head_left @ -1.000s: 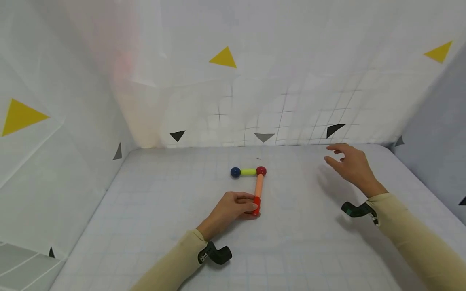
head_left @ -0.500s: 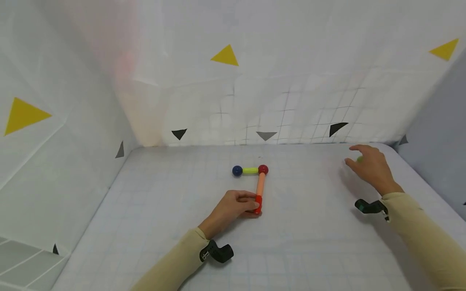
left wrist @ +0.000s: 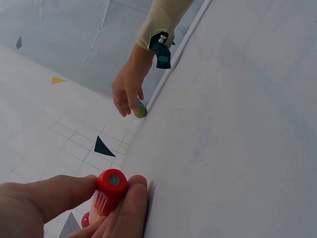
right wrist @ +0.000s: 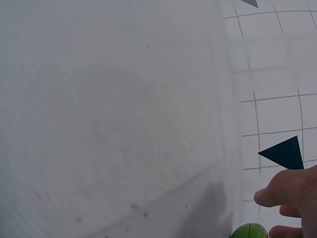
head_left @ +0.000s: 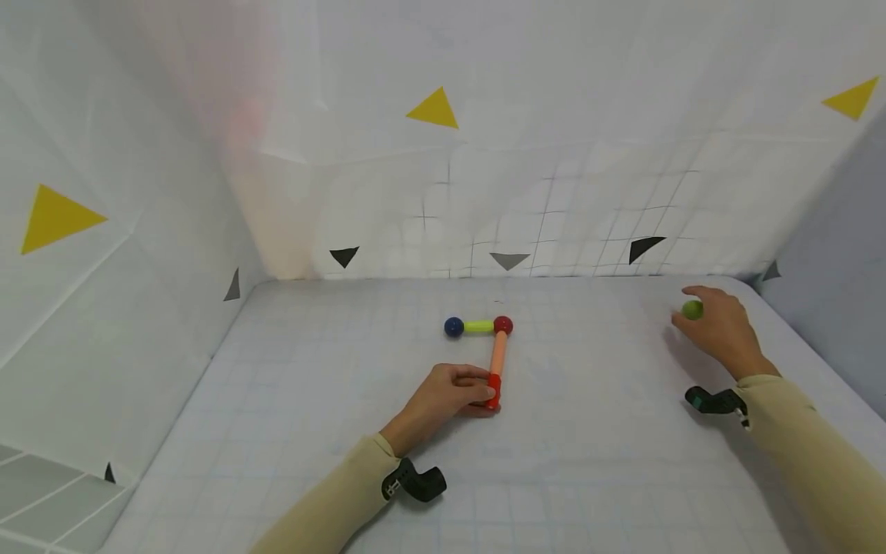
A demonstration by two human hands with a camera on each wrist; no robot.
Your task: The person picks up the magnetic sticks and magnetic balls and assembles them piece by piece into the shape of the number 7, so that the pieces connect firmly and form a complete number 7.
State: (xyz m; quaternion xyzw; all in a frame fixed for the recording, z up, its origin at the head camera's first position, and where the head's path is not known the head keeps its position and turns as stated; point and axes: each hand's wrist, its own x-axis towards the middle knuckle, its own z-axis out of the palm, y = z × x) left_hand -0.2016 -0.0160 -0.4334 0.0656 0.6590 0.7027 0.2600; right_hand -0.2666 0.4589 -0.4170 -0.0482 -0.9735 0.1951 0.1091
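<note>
In the head view, my left hand (head_left: 446, 396) pinches a short red magnetic stick (head_left: 494, 388) between thumb and fingers. A metal disc shows in the end of the red stick (left wrist: 111, 183) in the left wrist view. Beyond it an orange stick (head_left: 498, 352) leads to a red ball (head_left: 503, 325). From there a yellow-green stick (head_left: 478, 326) runs left to a dark blue ball (head_left: 454, 327). At the far right my right hand (head_left: 723, 327) curves around a green ball (head_left: 692, 309), thumb and index finger spread apart. In the right wrist view, the thumb stands off the green ball (right wrist: 250, 231).
A white gridded sheet (head_left: 588, 431) covers the table. White walls with yellow and black triangles rise at the back and sides, the back wall (head_left: 554, 154) just behind the right hand. Each wrist carries a small dark camera (head_left: 418, 483).
My right hand has moved to the right, and the green ball, hidden at first, now shows between its thumb and index finger. The left hand keeps its grip on the red magnetic stick.
</note>
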